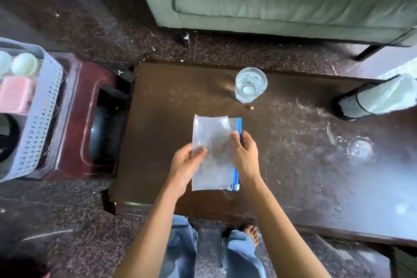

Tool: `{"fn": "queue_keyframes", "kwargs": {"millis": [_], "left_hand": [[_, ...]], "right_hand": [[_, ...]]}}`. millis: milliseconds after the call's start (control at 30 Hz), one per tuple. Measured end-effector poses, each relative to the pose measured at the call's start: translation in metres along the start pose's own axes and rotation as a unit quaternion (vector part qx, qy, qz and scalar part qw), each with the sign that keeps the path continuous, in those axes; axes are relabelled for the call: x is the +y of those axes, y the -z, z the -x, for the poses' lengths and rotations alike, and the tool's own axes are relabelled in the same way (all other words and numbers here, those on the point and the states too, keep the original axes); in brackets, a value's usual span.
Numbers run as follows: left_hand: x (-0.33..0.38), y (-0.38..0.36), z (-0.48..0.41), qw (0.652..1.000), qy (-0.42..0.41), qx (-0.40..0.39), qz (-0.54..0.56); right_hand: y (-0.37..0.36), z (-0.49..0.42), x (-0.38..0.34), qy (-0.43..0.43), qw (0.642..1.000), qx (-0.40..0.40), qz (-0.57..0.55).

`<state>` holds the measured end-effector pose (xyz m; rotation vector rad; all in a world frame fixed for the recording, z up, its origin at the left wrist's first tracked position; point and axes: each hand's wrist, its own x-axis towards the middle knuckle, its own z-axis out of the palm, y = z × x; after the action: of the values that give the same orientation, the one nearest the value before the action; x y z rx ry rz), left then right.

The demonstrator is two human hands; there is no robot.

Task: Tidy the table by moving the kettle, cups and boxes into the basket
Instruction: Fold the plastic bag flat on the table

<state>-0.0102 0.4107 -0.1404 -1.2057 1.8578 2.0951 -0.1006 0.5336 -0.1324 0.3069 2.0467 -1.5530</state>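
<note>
— When the things are counted, what is found?
— One clear zip bag with a blue seal is pinched over the worktop by the left hand and the right hand, each closed on an edge. One glass of water is set behind it.
— And the basket?
— It is seen at the left on a stool, well apart; two pale green cups and one pink box are held inside. The basket is cut off by the frame.
</note>
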Motion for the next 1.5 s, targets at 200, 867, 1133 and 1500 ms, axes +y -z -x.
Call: {"fn": "queue_keyframes", "kwargs": {"millis": [200,867,1133,1500], "left_hand": [[0.033,0.064,0.009,0.998,-0.032,0.063,0.007],[0.143,0.303,-0.037,0.842,-0.118,0.408,0.333],[0.155,0.363,-0.096,0.808,-0.072,0.488,0.322],[0.139,0.376,-0.106,0.869,0.019,0.492,0.038]], "right_hand": [[-0.073,0.020,-0.056,0.081,0.994,-0.042,0.062],[-0.323,0.028,-0.173,0.117,0.951,-0.260,0.123],[-0.423,-0.003,-0.211,0.226,0.952,-0.149,0.144],[-0.447,-0.016,-0.193,0.329,0.870,-0.162,0.330]]}}
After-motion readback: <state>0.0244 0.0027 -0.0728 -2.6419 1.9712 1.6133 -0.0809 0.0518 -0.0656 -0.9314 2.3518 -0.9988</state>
